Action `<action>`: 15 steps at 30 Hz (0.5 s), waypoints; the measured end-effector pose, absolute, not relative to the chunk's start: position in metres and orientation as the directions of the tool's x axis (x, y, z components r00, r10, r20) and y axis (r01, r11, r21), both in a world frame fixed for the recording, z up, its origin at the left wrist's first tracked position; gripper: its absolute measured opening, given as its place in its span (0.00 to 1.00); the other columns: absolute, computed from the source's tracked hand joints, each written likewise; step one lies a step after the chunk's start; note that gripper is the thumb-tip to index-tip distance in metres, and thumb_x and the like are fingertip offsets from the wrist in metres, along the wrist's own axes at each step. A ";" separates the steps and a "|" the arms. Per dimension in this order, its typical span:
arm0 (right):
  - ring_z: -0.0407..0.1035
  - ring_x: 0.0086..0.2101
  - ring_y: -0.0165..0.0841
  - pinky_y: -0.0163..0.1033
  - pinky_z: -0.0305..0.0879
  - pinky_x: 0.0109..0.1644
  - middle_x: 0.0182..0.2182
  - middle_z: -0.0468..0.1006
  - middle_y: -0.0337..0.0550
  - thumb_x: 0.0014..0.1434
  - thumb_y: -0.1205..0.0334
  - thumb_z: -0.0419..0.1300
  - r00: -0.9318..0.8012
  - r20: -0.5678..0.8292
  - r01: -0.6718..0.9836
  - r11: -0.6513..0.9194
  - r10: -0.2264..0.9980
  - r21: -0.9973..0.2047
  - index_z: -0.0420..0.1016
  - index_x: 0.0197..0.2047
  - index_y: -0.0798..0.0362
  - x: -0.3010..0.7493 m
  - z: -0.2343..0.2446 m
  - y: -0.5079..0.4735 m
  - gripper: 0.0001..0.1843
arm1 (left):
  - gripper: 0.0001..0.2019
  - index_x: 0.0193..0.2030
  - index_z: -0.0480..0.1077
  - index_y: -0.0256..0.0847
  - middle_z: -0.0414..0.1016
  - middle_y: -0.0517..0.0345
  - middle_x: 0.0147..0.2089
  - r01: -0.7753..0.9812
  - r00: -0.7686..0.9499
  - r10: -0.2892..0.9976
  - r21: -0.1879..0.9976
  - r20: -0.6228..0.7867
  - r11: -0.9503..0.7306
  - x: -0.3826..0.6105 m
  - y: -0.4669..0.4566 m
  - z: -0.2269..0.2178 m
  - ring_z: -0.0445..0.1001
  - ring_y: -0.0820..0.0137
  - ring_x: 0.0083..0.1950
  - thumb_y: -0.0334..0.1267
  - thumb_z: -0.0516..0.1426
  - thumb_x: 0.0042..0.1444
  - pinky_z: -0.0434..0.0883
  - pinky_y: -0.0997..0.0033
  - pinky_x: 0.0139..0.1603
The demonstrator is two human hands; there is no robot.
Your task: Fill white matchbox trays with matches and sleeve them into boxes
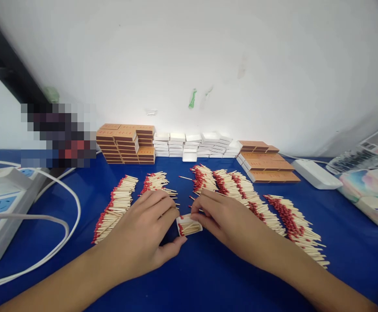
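Note:
A small white matchbox tray (178, 225) lies on the blue tabletop between my hands, partly filled with red-headed matches (190, 228). My left hand (150, 229) grips its left side, with the thumb at the near corner and the fingers at the far one. At the tray's far right corner, my right hand (223, 214) has its thumb and fingertips pinched together; whatever they hold is hidden. Loose matches spread beyond both hands: a long row (119, 203) and a smaller pile (154, 182) on the left, and larger piles (227, 186) and a row (294, 221) on the right.
Brown matchboxes (127, 143) are stacked along the wall at left, more brown boxes (266, 162) at right, with white trays (192, 145) between. A power strip (3, 203) with white cables stands left. A white adapter (317, 173) and a tissue pack (370, 195) lie right.

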State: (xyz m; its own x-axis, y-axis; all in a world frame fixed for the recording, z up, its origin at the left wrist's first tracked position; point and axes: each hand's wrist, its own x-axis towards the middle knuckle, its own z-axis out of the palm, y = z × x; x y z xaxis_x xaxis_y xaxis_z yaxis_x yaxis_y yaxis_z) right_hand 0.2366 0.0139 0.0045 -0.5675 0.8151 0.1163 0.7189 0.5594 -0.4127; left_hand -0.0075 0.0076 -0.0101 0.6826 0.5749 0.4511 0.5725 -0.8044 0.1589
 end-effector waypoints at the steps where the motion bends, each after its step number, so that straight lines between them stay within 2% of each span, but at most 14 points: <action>1: 0.75 0.37 0.34 0.40 0.68 0.40 0.42 0.80 0.43 0.73 0.68 0.61 -0.582 0.097 0.712 0.563 0.808 -0.420 0.76 0.43 0.51 0.236 0.006 0.013 0.05 | 0.07 0.44 0.75 0.39 0.77 0.51 0.42 0.572 0.682 0.576 0.162 0.451 -0.804 -0.008 0.007 -0.010 0.76 0.55 0.52 0.41 0.63 0.67 0.75 0.49 0.57; 3: 0.74 0.36 0.34 0.39 0.67 0.39 0.40 0.79 0.41 0.74 0.67 0.62 -0.580 0.112 0.698 0.563 0.807 -0.442 0.77 0.42 0.50 0.240 0.009 0.014 0.05 | 0.07 0.45 0.74 0.39 0.77 0.51 0.43 0.572 0.680 0.578 0.168 0.451 -0.803 -0.008 0.007 -0.010 0.75 0.55 0.52 0.41 0.63 0.67 0.75 0.49 0.57; 5: 0.73 0.36 0.34 0.38 0.65 0.39 0.38 0.78 0.41 0.75 0.64 0.60 -0.535 0.185 0.698 0.554 0.825 -0.454 0.77 0.42 0.49 0.249 0.012 0.019 0.07 | 0.08 0.46 0.75 0.38 0.78 0.51 0.44 0.571 0.678 0.577 0.168 0.455 -0.803 -0.008 0.007 -0.011 0.75 0.54 0.53 0.40 0.63 0.67 0.75 0.49 0.59; 8: 0.71 0.35 0.34 0.39 0.63 0.38 0.35 0.76 0.40 0.74 0.63 0.61 -0.459 0.248 0.742 0.522 0.853 -0.421 0.79 0.41 0.49 0.262 0.016 0.030 0.08 | 0.08 0.46 0.75 0.37 0.78 0.51 0.44 0.566 0.680 0.570 0.163 0.461 -0.808 -0.008 0.008 -0.011 0.75 0.54 0.54 0.41 0.63 0.68 0.74 0.48 0.59; 12: 0.69 0.34 0.34 0.39 0.60 0.37 0.33 0.75 0.39 0.71 0.60 0.66 -0.479 0.147 0.774 0.496 0.865 -0.393 0.79 0.40 0.49 0.264 0.011 0.035 0.05 | 0.09 0.47 0.76 0.37 0.78 0.50 0.45 0.554 0.696 0.556 0.154 0.454 -0.818 -0.008 0.007 -0.011 0.76 0.54 0.53 0.41 0.63 0.68 0.75 0.47 0.57; 15: 0.70 0.34 0.33 0.38 0.60 0.37 0.36 0.77 0.39 0.69 0.66 0.65 -0.497 0.096 0.767 0.489 0.862 -0.415 0.78 0.39 0.50 0.254 0.004 0.031 0.05 | 0.09 0.48 0.77 0.37 0.79 0.49 0.45 0.551 0.699 0.548 0.144 0.459 -0.822 -0.008 0.007 -0.011 0.76 0.53 0.53 0.41 0.63 0.68 0.75 0.47 0.58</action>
State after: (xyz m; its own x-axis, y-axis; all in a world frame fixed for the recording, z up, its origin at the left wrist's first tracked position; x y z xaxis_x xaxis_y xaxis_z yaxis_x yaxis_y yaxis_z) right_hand 0.2545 0.0309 0.0037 -0.4972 0.8623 0.0964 0.7673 0.4889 -0.4151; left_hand -0.0079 0.0069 -0.0106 0.6988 0.5484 0.4593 0.5506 -0.8222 0.1439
